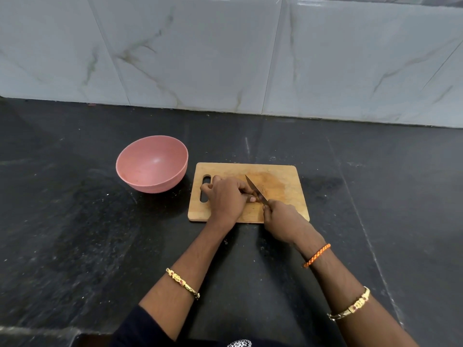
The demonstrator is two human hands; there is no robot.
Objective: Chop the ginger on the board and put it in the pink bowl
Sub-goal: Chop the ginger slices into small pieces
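A wooden cutting board [280, 179] lies on the black counter, its handle slot at the left. My left hand [226, 196] rests on the board with fingers curled over the ginger [251, 198], which is almost wholly hidden. My right hand [281, 219] grips the handle of a small knife [254, 187]; the blade points up and left, its edge down beside my left fingertips. The pink bowl [152, 162] stands empty just left of the board.
The black stone counter [87, 234] spreads all around the board. A grey marble-tiled wall [225, 53] rises behind it. The counter's near edge runs along the bottom left. Bangles sit on both wrists.
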